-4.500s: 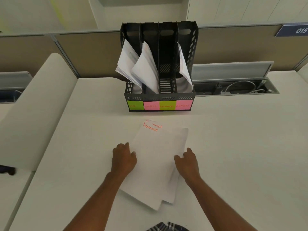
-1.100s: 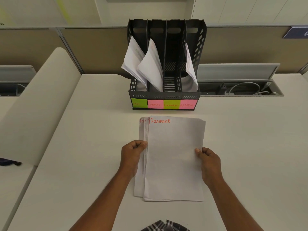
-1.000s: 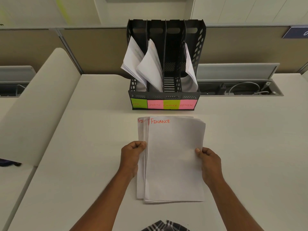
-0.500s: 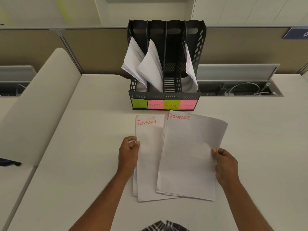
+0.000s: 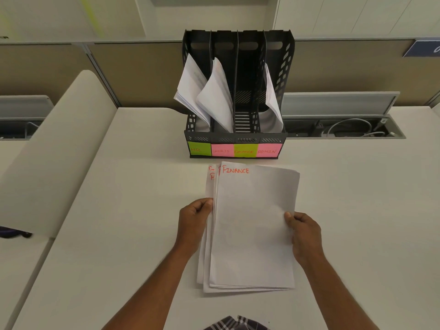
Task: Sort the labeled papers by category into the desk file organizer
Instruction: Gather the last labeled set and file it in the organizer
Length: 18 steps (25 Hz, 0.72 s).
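The FINANCE papers [image 5: 252, 229] lie on the white desk [image 5: 119, 210], just near of the black file organizer [image 5: 238, 91]. Their left edges are fanned, not squared, so lifted now, the loose lower sheets would likely slip out or snag a divider on the way into the empty slot behind the FINANCE label [image 5: 245, 151]. The neighbouring SPORTS and ADMIN papers lean over and could crowd that opening. The left hand [image 5: 194, 220] curls closed around the stack's left edge; the right hand [image 5: 303, 231] pinches the right edge, thumb on top. Both forearms reach straight forward, wrists low.
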Motion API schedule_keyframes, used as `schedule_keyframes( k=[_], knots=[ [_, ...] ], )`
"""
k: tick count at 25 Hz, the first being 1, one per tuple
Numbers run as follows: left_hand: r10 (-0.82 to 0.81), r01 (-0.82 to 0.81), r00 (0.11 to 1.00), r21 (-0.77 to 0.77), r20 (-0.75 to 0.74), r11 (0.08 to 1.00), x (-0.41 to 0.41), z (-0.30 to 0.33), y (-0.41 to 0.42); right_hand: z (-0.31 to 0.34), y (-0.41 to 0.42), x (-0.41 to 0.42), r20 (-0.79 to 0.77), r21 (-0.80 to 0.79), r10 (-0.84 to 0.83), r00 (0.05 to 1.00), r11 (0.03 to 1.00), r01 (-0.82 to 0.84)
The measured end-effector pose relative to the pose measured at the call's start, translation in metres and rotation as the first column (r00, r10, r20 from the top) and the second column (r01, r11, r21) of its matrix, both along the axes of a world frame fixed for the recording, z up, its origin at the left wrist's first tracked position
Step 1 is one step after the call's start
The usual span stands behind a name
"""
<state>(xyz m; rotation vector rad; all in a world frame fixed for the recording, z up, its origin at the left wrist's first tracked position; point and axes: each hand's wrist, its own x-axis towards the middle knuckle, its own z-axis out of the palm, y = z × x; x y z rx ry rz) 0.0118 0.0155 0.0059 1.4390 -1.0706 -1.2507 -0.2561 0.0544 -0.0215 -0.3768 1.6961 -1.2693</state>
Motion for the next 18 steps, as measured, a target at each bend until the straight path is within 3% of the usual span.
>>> schedule_keyframes(
  k=[12, 18],
  knots=[
    [-0.011, 0.01, 0.999, 0.001, 0.041, 1.0, 0.0, -0.002, -0.003, 0.002, 0.001, 0.0, -0.007, 0.001, 0.003, 1.0, 1.0, -0.003],
    [0.068, -0.069, 0.994, 0.01, 0.084, 0.998, 0.003, -0.004, -0.006, 0.003, 0.002, -0.011, 0.016, -0.006, 0.017, 1.0, 1.0, -0.017]
  ],
)
